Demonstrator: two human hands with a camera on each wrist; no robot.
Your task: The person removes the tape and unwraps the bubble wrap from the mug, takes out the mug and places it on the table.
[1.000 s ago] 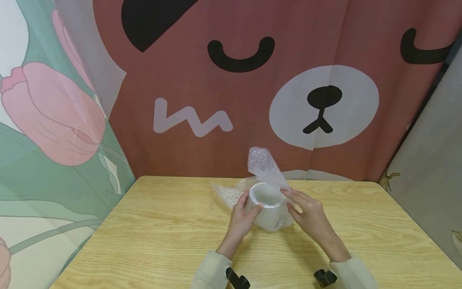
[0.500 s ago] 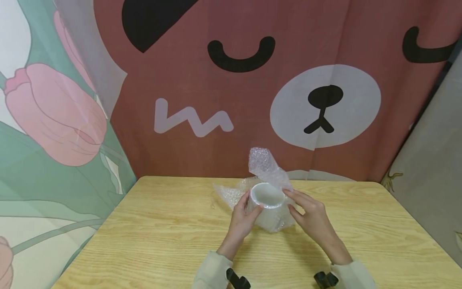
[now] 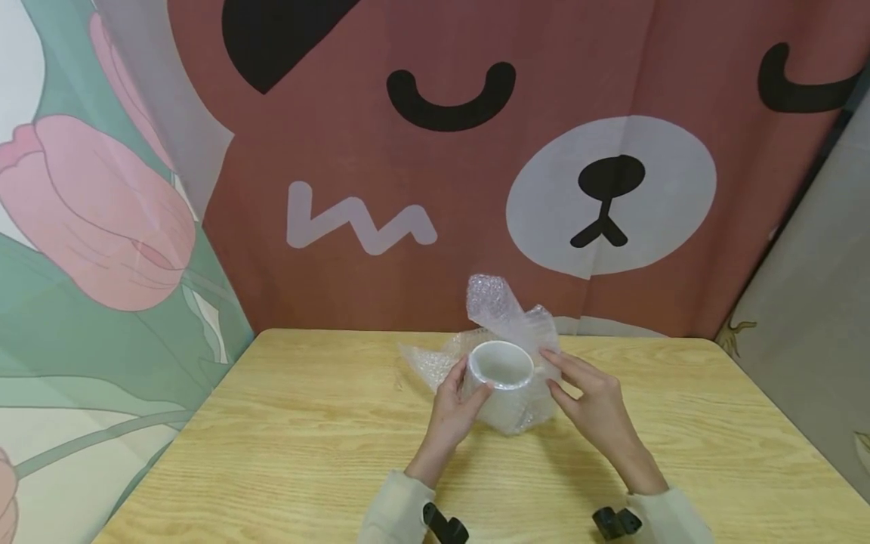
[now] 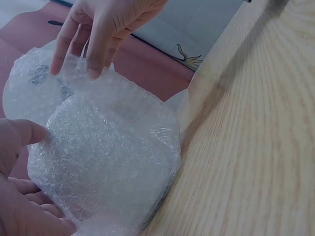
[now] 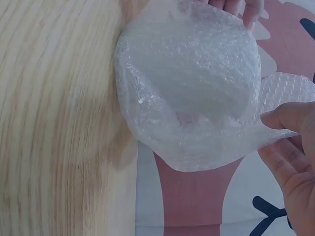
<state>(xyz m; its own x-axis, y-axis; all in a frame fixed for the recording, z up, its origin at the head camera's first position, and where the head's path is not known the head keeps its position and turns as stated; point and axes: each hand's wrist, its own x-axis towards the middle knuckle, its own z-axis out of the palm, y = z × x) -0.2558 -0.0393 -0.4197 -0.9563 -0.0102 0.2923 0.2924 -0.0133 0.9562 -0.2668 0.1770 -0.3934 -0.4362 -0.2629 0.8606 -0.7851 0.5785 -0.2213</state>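
Note:
A white cup stands mouth up near the back of the table, partly wrapped in clear bubble wrap. My left hand holds it at the left side, thumb at the front just under the rim. At the right, my right hand pinches a loose edge of the wrap between thumb and fingers, drawn out from the cup. The left wrist view shows the bubble wrap covering the cup's side. In the right wrist view a stretched flap of bubble wrap runs to the right hand.
The wood-grain table ends just behind the cup. A reddish-brown curtain with a bear print hangs right behind that edge; a flowered curtain is at the left and a grey one at the right.
My right hand has moved slightly right, away from the cup, drawing the wrap's edge outward so a flap now stands up behind the fingers. The left hand keeps its hold.

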